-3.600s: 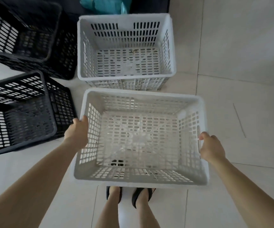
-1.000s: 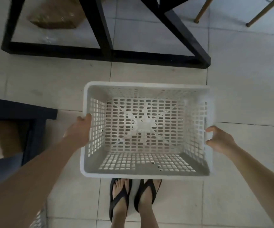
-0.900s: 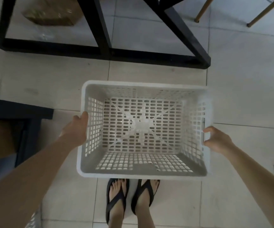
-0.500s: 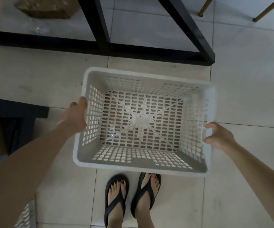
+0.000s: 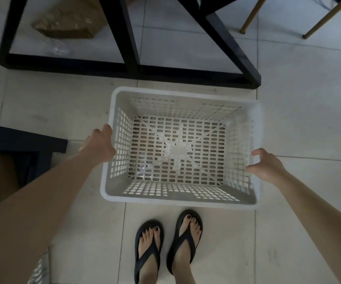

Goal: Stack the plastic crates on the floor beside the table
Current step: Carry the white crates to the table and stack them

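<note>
My left hand (image 5: 100, 146) grips the crate (image 5: 177, 149) by its left rim, my right hand (image 5: 268, 167) curls loosely at the right rim, grip unclear; between them it looks light, stiff, best carried by both rims.
</note>
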Action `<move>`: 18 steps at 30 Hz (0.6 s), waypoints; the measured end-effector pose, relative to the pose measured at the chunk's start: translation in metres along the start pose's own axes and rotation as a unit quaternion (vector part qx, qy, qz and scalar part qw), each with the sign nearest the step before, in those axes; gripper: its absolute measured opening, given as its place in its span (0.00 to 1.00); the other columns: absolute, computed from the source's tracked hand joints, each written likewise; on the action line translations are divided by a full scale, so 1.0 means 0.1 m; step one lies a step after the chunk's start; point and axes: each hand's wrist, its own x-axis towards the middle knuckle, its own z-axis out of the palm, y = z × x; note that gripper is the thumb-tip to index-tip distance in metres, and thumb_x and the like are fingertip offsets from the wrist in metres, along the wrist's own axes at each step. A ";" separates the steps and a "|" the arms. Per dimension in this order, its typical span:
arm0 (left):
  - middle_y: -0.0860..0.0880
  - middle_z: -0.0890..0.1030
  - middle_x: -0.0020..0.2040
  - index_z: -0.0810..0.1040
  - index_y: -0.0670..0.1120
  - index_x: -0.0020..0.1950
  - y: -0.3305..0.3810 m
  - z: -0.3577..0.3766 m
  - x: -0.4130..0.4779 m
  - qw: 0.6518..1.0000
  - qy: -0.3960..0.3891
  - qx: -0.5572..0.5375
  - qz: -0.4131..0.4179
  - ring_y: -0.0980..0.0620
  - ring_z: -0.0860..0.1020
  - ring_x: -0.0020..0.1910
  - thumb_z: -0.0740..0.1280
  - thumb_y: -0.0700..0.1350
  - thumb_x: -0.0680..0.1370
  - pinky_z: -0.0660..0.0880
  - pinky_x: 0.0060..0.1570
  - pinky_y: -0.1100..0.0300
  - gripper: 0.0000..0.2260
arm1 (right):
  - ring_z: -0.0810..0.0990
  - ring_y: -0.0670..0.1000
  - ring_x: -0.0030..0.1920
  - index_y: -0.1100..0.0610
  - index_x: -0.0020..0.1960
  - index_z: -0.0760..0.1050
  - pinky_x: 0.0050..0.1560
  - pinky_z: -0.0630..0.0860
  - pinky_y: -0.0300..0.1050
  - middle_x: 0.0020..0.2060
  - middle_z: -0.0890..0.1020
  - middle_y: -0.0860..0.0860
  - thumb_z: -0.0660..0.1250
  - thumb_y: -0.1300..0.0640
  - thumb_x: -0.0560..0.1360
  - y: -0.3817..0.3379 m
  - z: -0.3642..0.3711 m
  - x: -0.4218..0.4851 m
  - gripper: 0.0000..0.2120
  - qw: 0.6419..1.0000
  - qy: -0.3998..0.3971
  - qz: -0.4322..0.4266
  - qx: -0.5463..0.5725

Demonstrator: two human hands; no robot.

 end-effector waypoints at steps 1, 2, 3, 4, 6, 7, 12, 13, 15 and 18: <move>0.39 0.73 0.55 0.68 0.41 0.63 0.00 -0.05 -0.06 1.000 0.000 0.018 0.011 0.41 0.76 0.48 0.61 0.35 0.76 0.76 0.44 0.50 0.15 | 0.71 0.46 0.35 0.55 0.69 0.67 0.32 0.65 0.40 0.62 0.74 0.58 0.69 0.59 0.72 -0.06 -0.02 -0.06 0.27 1.000 -0.006 -0.010 -0.001; 0.40 0.73 0.56 0.70 0.40 0.62 -0.01 -0.11 -0.13 0.999 0.004 0.036 0.023 0.41 0.77 0.50 0.60 0.36 0.77 0.77 0.47 0.50 0.14 | 0.71 0.45 0.35 0.55 0.69 0.68 0.32 0.65 0.39 0.63 0.74 0.57 0.69 0.58 0.72 -0.13 -0.05 -0.14 0.26 1.000 -0.015 -0.022 -0.004; 0.41 0.74 0.58 0.71 0.41 0.62 -0.02 -0.19 -0.20 0.998 0.008 0.056 0.031 0.42 0.77 0.52 0.59 0.37 0.78 0.77 0.50 0.50 0.13 | 0.71 0.44 0.35 0.55 0.68 0.69 0.31 0.65 0.38 0.63 0.75 0.55 0.69 0.57 0.73 -0.20 -0.08 -0.22 0.25 0.999 -0.024 -0.035 -0.009; 0.42 0.75 0.58 0.72 0.42 0.62 -0.02 -0.26 -0.29 0.996 0.008 0.076 0.034 0.42 0.77 0.54 0.59 0.39 0.78 0.77 0.52 0.50 0.12 | 0.71 0.45 0.37 0.55 0.68 0.69 0.32 0.66 0.38 0.64 0.75 0.55 0.68 0.57 0.73 -0.27 -0.12 -0.32 0.23 0.998 -0.031 -0.049 -0.016; 0.42 0.75 0.59 0.72 0.43 0.62 -0.04 -0.42 -0.50 0.993 -0.006 0.111 0.043 0.43 0.76 0.56 0.59 0.40 0.79 0.77 0.55 0.49 0.12 | 0.73 0.48 0.43 0.54 0.67 0.70 0.38 0.68 0.41 0.63 0.75 0.54 0.68 0.57 0.74 -0.41 -0.19 -0.56 0.22 0.996 -0.036 -0.072 -0.026; 0.42 0.75 0.60 0.72 0.42 0.62 -0.04 -0.49 -0.61 0.991 -0.013 0.125 0.052 0.42 0.76 0.57 0.58 0.41 0.79 0.76 0.56 0.49 0.12 | 0.73 0.49 0.46 0.53 0.66 0.70 0.42 0.69 0.42 0.63 0.75 0.53 0.68 0.57 0.74 -0.46 -0.22 -0.69 0.21 0.995 -0.035 -0.084 -0.030; 0.43 0.76 0.58 0.73 0.42 0.61 -0.16 -0.74 -1.32 0.985 0.011 0.136 0.106 0.44 0.76 0.57 0.57 0.40 0.79 0.75 0.58 0.48 0.12 | 0.75 0.49 0.50 0.54 0.64 0.72 0.46 0.72 0.39 0.60 0.77 0.51 0.67 0.60 0.73 -0.74 -0.26 -1.39 0.19 0.984 -0.013 -0.162 -0.072; 0.43 0.76 0.59 0.72 0.42 0.61 -0.21 -0.77 -1.48 0.986 0.017 0.131 0.105 0.44 0.76 0.58 0.57 0.40 0.79 0.75 0.58 0.49 0.12 | 0.76 0.49 0.52 0.54 0.64 0.72 0.50 0.74 0.41 0.60 0.77 0.51 0.67 0.60 0.73 -0.79 -0.26 -1.54 0.19 0.981 -0.013 -0.175 -0.087; 0.45 0.76 0.61 0.72 0.44 0.63 -0.32 -0.76 -1.86 0.988 0.025 0.114 0.096 0.45 0.75 0.60 0.57 0.41 0.79 0.74 0.60 0.49 0.13 | 0.77 0.51 0.55 0.53 0.64 0.72 0.56 0.76 0.45 0.60 0.77 0.51 0.67 0.59 0.74 -0.87 -0.25 -1.86 0.19 0.973 -0.009 -0.200 -0.118; 0.45 0.75 0.64 0.72 0.46 0.64 -0.55 -0.65 -2.46 0.993 0.040 0.082 0.070 0.44 0.72 0.64 0.58 0.43 0.79 0.73 0.61 0.50 0.14 | 0.77 0.53 0.59 0.51 0.66 0.71 0.59 0.75 0.47 0.63 0.76 0.52 0.65 0.59 0.75 -0.98 -0.21 -2.40 0.20 0.953 0.012 -0.256 -0.159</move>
